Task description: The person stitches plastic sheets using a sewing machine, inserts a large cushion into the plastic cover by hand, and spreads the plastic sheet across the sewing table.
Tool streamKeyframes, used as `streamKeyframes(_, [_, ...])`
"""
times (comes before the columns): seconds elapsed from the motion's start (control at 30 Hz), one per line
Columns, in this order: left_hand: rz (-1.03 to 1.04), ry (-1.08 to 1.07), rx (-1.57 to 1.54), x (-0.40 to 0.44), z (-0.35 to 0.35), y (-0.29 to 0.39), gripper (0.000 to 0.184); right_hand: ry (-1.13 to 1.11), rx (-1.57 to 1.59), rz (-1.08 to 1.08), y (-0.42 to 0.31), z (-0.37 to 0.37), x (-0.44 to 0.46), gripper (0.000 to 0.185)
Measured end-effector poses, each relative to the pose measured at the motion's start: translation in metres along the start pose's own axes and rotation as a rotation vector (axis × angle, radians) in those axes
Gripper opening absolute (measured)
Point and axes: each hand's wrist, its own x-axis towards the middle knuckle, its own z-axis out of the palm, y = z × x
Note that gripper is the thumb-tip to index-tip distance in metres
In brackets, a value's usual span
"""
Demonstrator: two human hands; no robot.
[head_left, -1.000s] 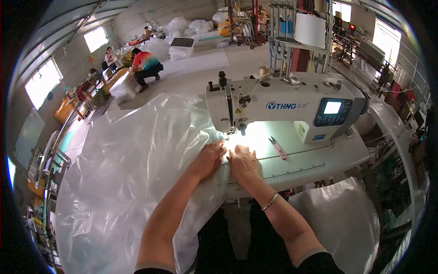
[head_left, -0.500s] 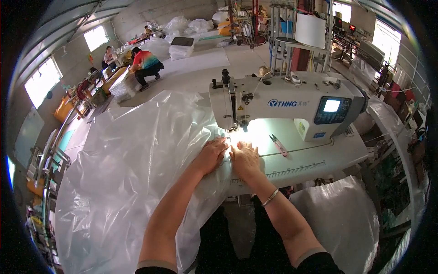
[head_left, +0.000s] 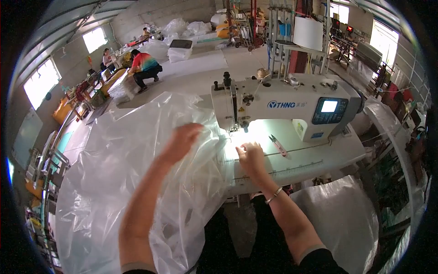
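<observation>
A large translucent plastic sheet (head_left: 123, 169) spreads over the left of the sewing table and hangs toward my lap. Its right edge lies by the needle of a white sewing machine (head_left: 283, 102). My left hand (head_left: 182, 141) is above the sheet, smeared by motion, so its fingers cannot be made out. On the bright table just below the needle area is my right hand (head_left: 252, 157), fingers curled together; glare hides what is between them. Thread snips (head_left: 278, 146) lie on the table to the right of that hand.
A printed ruler strip (head_left: 296, 168) runs along the table's front edge. Behind the machine stands a large white thread cone (head_left: 308, 34). More plastic sheeting (head_left: 337, 219) hangs at lower right. A person (head_left: 143, 66) crouches beside stacked sheets (head_left: 122, 86) at the back left.
My left hand has lifted off the sheet's edge near the needle and moved left and up. My right hand has shifted slightly right and down, its fingers now curled.
</observation>
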Motion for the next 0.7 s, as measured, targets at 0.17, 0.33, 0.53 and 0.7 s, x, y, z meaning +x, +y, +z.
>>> streamKeyframes(0.17, [-0.121, -0.155, 0.855, -0.063, -0.089, -0.038, 0.045, -0.142, -0.254, 0.059, -0.029, -0.005, 0.006, 0.022])
streamKeyframes(0.33, [-0.66, -0.439, 0.837, -0.134, -0.102, -0.059, 0.044, -0.064, -0.254, 0.06, -0.015, 0.007, 0.01, 0.017])
streamKeyframes(0.53, [-0.605, -0.513, 0.609, -0.238, -0.113, -0.019, 0.047, -0.076, -0.276, -0.083, 0.009, 0.004, 0.024, 0.016])
streamKeyframes(0.7, [-0.671, -0.629, 0.286, -0.322, -0.061, 0.055, 0.047, -0.065, -0.366, -0.189, 0.024, 0.01, 0.039, 0.017])
